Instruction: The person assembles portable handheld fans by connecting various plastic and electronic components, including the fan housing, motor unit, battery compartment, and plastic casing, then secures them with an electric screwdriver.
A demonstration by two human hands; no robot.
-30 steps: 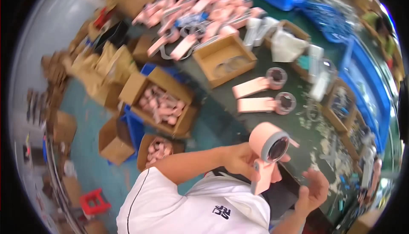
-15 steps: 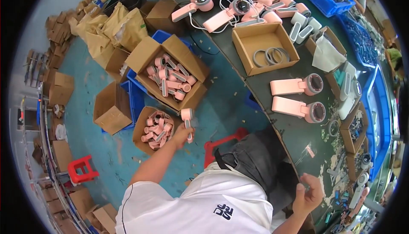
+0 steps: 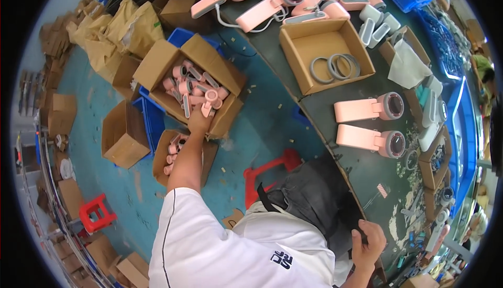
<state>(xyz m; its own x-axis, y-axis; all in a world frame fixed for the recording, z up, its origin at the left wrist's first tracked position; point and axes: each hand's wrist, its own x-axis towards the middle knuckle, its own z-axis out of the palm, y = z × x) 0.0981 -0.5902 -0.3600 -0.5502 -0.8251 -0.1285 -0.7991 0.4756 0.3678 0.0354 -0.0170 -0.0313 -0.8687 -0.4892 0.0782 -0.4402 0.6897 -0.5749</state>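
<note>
The right hand (image 3: pixel 370 243) rests clenched over the near edge of the dark bench (image 3: pixel 367 178), its grip closed on the rim. Farther out, the left hand (image 3: pixel 199 121) reaches to the floor, its grip grasping a pink handheld fan (image 3: pixel 208 101) at the open cardboard box (image 3: pixel 157 65) full of similar pink fans. On the bench beyond lie two pink fans (image 3: pixel 369 109) side by side, then a box holding grey rings (image 3: pixel 335 67).
</note>
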